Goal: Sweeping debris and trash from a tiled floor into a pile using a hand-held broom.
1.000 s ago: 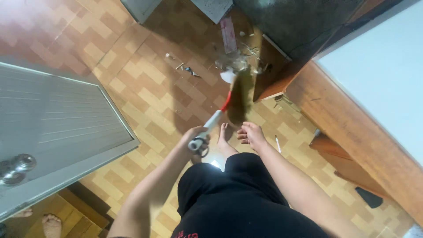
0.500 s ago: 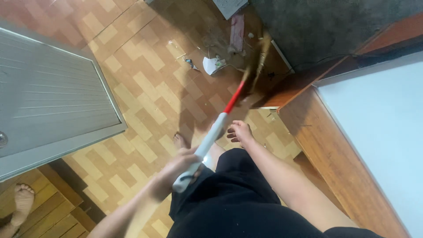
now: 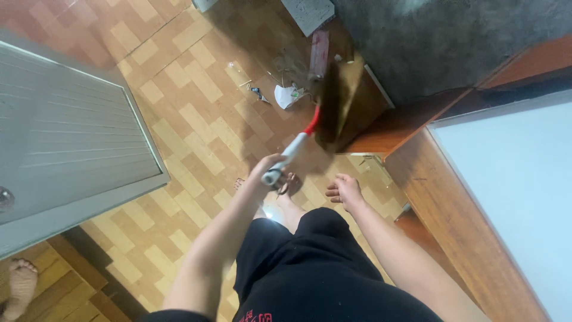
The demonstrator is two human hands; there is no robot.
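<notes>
Head view, looking straight down. Nearest, at the bottom centre of the frame: black shorts (image 3: pixel 322 268) with a bit of red print at the lower edge, both forearms reaching out over them. Left hand (image 3: pixel 269 170) just left of centre, fingers clenched around the white grip end of a broom (image 3: pixel 310 128); handle running up and to the right, white turning to red, ending in a blurred brown brush head just above centre, over the wood-pattern floor (image 3: pixel 179 119) beside the corner of a brown wooden bed frame (image 3: pixel 393 128). Right hand (image 3: pixel 342 191) a little right of centre and lower, off the broom, grasping nothing, fingers loosely curled. Bare foot (image 3: pixel 285 194) between the two hands, on the floor. At the left edge, a grey panelled door (image 3: pixel 71 137) with a knob partly cut off by the frame; under it, in the lower left corner, another person's bare foot (image 3: pixel 21 280) on darker planks. Along the right side, a pale blue mattress surface (image 3: pixel 512 197) above the wooden frame. Farther off, above centre: a crumpled white paper scrap (image 3: pixel 286 95) and small bits of litter (image 3: pixel 257 92) just left of the brush head, close to it but whether touching cannot be told. Beyond these, a flat pink strip (image 3: pixel 319 52), a grey slab (image 3: pixel 308 13) at the top edge, and a dark grey rug (image 3: pixel 429 42) filling the upper right.
</notes>
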